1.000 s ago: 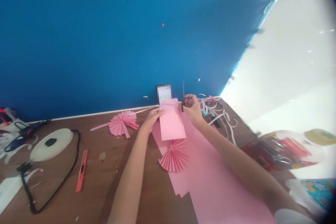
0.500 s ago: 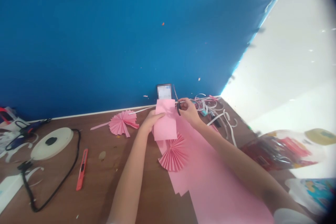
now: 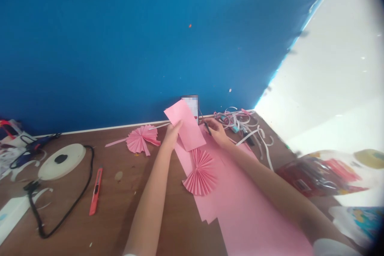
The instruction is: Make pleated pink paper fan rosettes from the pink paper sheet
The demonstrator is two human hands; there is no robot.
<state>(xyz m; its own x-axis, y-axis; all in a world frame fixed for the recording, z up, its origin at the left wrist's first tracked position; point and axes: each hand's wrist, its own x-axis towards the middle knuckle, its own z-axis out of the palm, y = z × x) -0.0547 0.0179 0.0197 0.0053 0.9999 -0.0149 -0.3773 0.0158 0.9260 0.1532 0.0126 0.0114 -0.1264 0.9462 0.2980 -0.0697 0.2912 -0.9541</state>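
A pink rectangle of paper [image 3: 187,126] is pinched at its left edge by my left hand [image 3: 172,136], held tilted above the table. My right hand [image 3: 216,131] is closed on scissors [image 3: 207,127], just right of the paper and apart from it; dark handles show, the blades are hard to make out. Below the paper, a pleated pink paper fan [image 3: 200,176] lies on a large pink sheet [image 3: 249,200]. Another pleated pink piece [image 3: 141,140] rests left of my left hand. Behind the held paper a phone [image 3: 193,106] leans against the wall, partly covered.
On the left of the brown table [image 3: 120,204] lie a red box cutter [image 3: 95,192], a white disc [image 3: 62,161] and a black cable [image 3: 70,216]. White strips [image 3: 240,122] tangle at the back right. Plastic packages [image 3: 318,172] lie at the right, before a blue wall [image 3: 150,48].
The pink rectangle has turned, its upper end swinging left and up, uncovering more of the phone. My right hand with the scissors has moved slightly right and down, away from the paper.
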